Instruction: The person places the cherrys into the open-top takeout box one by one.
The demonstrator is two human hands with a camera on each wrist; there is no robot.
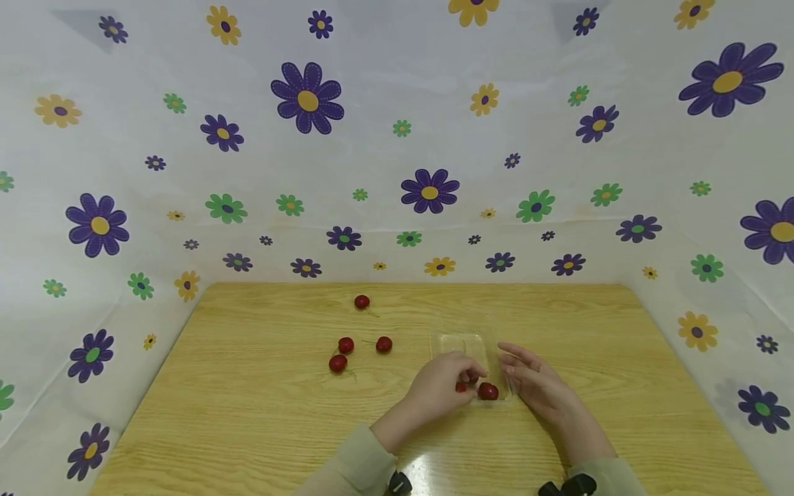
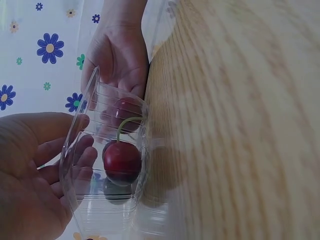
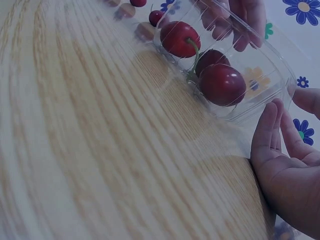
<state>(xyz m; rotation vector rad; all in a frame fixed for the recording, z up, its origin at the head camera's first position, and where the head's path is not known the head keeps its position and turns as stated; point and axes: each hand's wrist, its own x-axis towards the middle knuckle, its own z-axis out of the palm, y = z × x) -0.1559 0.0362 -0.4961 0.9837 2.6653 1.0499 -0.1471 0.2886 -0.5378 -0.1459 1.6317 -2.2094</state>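
A clear plastic container (image 1: 462, 337) sits on the table between my hands, holding dark red cherries. One cherry (image 1: 488, 391) shows at its near right corner, and a stemmed cherry (image 2: 122, 162) stands out in the left wrist view. Another cherry (image 3: 180, 39) lies farther along the container in the right wrist view. My left hand (image 1: 443, 386) reaches over the container's left side, fingers loosely bent at the rim, nothing held between them. Beside the right wall is my right hand (image 1: 546, 389), its fingers fairly straight with tips right at the plastic.
Left of the container, several loose cherries lie on the wooden table (image 1: 248, 413): a far cherry (image 1: 362, 302), a cherry (image 1: 384, 344) nearer the container and a touching pair with a cherry (image 1: 338, 364) in front. A flower-printed sheet (image 1: 372, 151) encloses the back and sides.
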